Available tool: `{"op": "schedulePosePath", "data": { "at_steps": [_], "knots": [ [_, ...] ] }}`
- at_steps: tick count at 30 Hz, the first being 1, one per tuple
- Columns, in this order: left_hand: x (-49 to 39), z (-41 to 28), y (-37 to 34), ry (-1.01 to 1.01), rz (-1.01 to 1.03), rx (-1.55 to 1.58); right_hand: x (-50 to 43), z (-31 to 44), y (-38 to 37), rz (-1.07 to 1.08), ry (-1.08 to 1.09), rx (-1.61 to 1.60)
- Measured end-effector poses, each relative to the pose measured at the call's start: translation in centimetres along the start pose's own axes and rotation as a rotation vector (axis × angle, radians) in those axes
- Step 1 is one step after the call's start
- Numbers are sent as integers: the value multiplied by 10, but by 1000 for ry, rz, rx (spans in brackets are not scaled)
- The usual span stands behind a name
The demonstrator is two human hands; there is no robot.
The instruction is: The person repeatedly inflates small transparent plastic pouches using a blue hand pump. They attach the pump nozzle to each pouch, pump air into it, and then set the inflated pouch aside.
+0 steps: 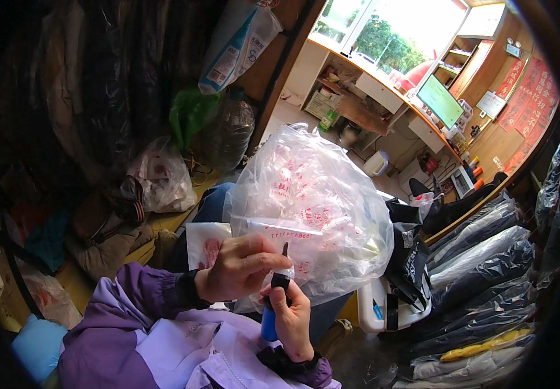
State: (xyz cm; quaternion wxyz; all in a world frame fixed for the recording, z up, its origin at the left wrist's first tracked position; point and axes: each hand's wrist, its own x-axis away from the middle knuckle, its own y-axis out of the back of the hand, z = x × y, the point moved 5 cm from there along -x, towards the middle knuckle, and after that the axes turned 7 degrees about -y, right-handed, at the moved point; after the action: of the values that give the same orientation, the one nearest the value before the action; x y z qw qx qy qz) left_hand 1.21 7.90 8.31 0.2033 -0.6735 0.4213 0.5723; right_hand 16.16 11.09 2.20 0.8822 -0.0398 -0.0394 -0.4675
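Note:
My right hand point(290, 313) grips a blue-handled tool point(269, 325) with a black collar and a narrow dark tip pointing up. Beside the tip, the bent fingers of my left hand point(241, 266) come close to the tool's neck. A bit of clear plastic shows there, but whether those fingers pinch it is hard to make out. Across my lap rests a large clear plastic bag point(353, 189), full of crumpled smaller bags with red print. Flat white plastic bags point(207, 238) with a red print lie left of it, partly under my left hand.
To the right, a white tray-like surface point(366, 311) carries a black bag point(406, 257). Plastic-wrapped garments point(484, 257) are stacked beyond it. On the left are a knotted plastic bag point(161, 180) and a large clear bottle point(229, 131). A desk with a monitor point(440, 102) stands by the window.

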Motion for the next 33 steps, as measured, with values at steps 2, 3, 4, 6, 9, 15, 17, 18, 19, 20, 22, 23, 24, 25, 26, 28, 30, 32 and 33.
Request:
{"op": "schedulePosePath", "data": {
  "at_steps": [2, 3, 4, 6, 9, 15, 17, 18, 19, 20, 22, 23, 24, 25, 26, 28, 30, 32, 33],
  "knots": [
    [6, -2, -2, 37, 39, -21, 1, 2, -2, 2, 19, -4],
    [8, -6, -1, 41, 41, -24, -1, 4, -2, -16, 24, 3],
    [8, -7, -2, 61, 27, 84, 0, 6, -1, -40, 25, -16],
    [8, -5, -1, 187, -112, 456, 1, 12, 1, -85, 62, -58],
    [11, 9, -6, 621, -262, 722, 0, 9, -2, -97, 15, 38],
    [12, 9, -23, 729, -43, 571, -1, -7, -11, 41, 70, 27],
    [19, 9, -34, 828, -44, 790, -4, -3, -9, 97, 105, -22],
    [20, 6, -38, 791, -37, 782, -4, 5, -6, 94, 192, -105],
    [21, 3, -40, 731, -29, 773, -4, 14, -4, 91, 277, -188],
    [19, -3, -40, 596, 0, 643, -3, 22, 0, 159, 265, -168],
    [22, -13, -49, 500, 70, 554, 1, 40, 9, 202, 287, -294],
    [22, -16, -54, 462, 58, 540, 5, 48, 15, 187, 275, -347],
    [24, -20, -59, 448, 76, 485, 8, 55, 22, 126, 233, -356],
    [28, -24, -66, 459, 111, 517, 11, 65, 28, 71, 304, -268],
    [29, -24, -72, 428, 178, 571, 15, 76, 32, 33, 388, -185],
    [35, -25, -82, 343, 295, 621, 22, 85, 41, -130, 416, -163],
    [49, -20, -84, 393, 281, 671, 28, 95, 42, -153, 524, -149],
    [68, -7, -87, 519, 348, 684, 32, 101, 41, -173, 638, -135],
    [73, -4, -84, 442, 321, 659, 35, 102, 40, -179, 703, -139]
  ]
}}
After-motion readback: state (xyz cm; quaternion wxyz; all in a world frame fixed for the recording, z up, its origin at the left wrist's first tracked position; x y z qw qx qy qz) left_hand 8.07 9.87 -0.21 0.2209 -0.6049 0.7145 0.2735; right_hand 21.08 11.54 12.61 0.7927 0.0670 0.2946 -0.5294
